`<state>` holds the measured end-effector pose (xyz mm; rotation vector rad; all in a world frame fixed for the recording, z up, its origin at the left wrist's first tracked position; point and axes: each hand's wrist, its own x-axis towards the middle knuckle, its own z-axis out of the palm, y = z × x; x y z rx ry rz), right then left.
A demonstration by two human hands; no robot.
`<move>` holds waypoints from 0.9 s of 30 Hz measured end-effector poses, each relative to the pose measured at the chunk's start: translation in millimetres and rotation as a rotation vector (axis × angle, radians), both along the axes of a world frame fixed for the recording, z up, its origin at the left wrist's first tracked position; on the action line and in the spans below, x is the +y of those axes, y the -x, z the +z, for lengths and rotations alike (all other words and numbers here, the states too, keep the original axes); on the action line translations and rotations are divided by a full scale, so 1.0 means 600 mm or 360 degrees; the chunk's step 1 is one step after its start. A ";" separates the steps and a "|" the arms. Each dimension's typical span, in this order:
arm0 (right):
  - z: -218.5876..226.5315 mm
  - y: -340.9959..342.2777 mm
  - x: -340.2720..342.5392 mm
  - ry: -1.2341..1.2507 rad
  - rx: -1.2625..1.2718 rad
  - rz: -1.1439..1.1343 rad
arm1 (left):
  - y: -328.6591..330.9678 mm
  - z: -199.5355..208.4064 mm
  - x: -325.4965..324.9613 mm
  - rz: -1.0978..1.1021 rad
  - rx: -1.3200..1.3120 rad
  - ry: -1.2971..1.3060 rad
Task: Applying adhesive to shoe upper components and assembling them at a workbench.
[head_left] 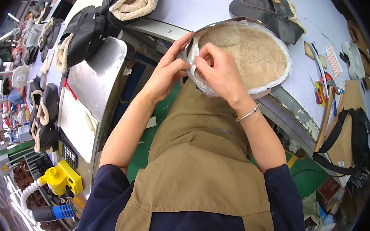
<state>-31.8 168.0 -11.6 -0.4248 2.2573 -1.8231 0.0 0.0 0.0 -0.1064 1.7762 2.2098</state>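
Note:
An oval fleece-lined piece (253, 56), beige and fluffy inside with a thin white border and a dark outer edge, rests at the table's near edge, partly overhanging towards me. My left hand (169, 69) grips its left side, with the fingers on the outer edge and the thumb turned in. Against the same left rim, my right hand (218, 68) is closed in a pinch at the loose white edging (192, 56). The two hands are close together there. The right fingertips are partly hidden.
Beyond the piece lies a black fleece-lined shoe (265, 11); more stand at the upper left (81, 33). Right are red-handled scissors (326, 78), a hammer (328, 104) and a cardboard box (347, 122). Left are a metal stand (100, 66), notebook (77, 121) and yellow blower (60, 177).

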 end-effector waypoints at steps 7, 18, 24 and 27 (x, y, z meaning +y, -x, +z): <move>-0.033 0.015 0.017 0.0047 -0.0067 -0.0144 | 0.013 0.004 0.023 0.0180 -0.0149 0.0044; -0.035 0.033 0.029 0.0376 -0.0208 -0.0110 | 0.075 -0.031 0.041 0.0241 -0.0031 0.0551; 0.030 0.082 0.043 0.0149 -0.0009 -0.0148 | 0.138 0.004 0.043 0.0030 0.0079 0.0793; 0.029 0.102 0.040 -0.0014 0.0129 -0.0161 | 0.161 0.006 0.036 0.0043 0.0058 0.0798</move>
